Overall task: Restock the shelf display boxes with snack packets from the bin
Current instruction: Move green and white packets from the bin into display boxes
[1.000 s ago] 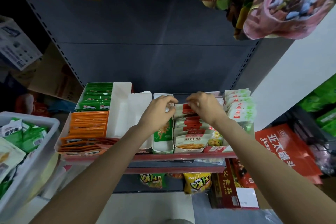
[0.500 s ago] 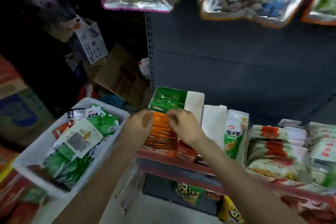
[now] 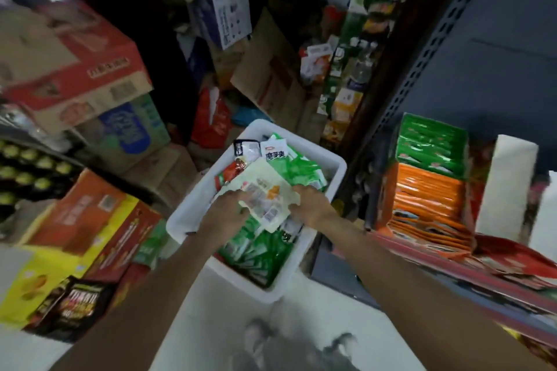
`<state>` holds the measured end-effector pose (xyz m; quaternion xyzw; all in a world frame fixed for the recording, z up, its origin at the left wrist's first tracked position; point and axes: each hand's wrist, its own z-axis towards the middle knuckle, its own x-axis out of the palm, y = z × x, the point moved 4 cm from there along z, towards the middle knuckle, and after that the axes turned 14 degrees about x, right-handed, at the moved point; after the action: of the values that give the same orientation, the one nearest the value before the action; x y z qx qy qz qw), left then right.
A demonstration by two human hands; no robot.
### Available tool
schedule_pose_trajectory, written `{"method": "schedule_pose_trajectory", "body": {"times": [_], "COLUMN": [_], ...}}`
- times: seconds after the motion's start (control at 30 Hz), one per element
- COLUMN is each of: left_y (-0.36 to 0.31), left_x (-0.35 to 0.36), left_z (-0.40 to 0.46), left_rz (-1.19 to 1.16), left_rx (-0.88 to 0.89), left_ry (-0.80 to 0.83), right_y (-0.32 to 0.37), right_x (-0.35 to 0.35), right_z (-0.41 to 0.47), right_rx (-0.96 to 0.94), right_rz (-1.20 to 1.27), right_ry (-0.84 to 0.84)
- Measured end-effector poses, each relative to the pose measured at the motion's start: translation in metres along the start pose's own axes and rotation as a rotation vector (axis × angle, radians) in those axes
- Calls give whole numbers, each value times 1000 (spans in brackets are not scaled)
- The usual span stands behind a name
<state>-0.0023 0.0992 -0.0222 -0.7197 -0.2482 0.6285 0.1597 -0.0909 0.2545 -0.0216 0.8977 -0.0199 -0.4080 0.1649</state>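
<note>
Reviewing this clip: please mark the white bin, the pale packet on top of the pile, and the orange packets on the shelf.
white bin [image 3: 337, 166], head view, right rim.
pale packet [image 3: 265, 193], head view, printed middle.
orange packets [image 3: 428, 193], head view, middle of the stacked row.

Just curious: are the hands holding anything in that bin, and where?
Both hands, left and right, hold one pale packet by its opposite side edges, over the white bin.
</note>
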Motion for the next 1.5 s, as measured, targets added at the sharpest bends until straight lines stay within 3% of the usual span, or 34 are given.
{"method": "schedule_pose_trajectory", "body": {"times": [0.13, 0.3, 0.47, 0.67, 0.8, 0.87, 0.97, 1.03, 1.1, 1.13, 1.33, 1.5], "left_y": [28, 40, 31, 22, -10, -23, -27, -30, -43, -51, -114, -180], "left_x": [26, 39, 25, 13, 4, -6, -20, -23, -28, -31, -42, -28], "left_z": [3, 1, 10, 21, 34, 42, 48, 48, 46, 46, 40, 49], "left_rz": [106, 25, -293, -658, -1102, -1254, -1339, -1398, -1406, -1394, -1369, -1343], "left_rx": [147, 128, 28, -172, -352, -334, -295, -305, -256, -213, -125, -40], "left_ry": [351, 473, 153, 4, 43, -35, -261, -272, -214, -188, -111, -81], "right_y": [7, 13, 16, 6, 20, 35, 43, 32, 9, -2, -46, -118], "right_x": [20, 27, 18, -8, -14, -11, -17, -36, -59, -67, -100, -128], "right_z": [27, 42, 43, 29, 5, -10, -26, -29, -31, -34, -70, -100], "right_rx": [143, 302, 277, 221, -37, -228, -283, -242, -115, -56, 17, 67], "right_rz": [166, 226, 360, 698, 680, 625, 681, 838, 876, 914, 1228, 1360], "right_ry": [53, -88, -86, -282, -307, -145, 94, -27, -342, -422, -235, -343]}}
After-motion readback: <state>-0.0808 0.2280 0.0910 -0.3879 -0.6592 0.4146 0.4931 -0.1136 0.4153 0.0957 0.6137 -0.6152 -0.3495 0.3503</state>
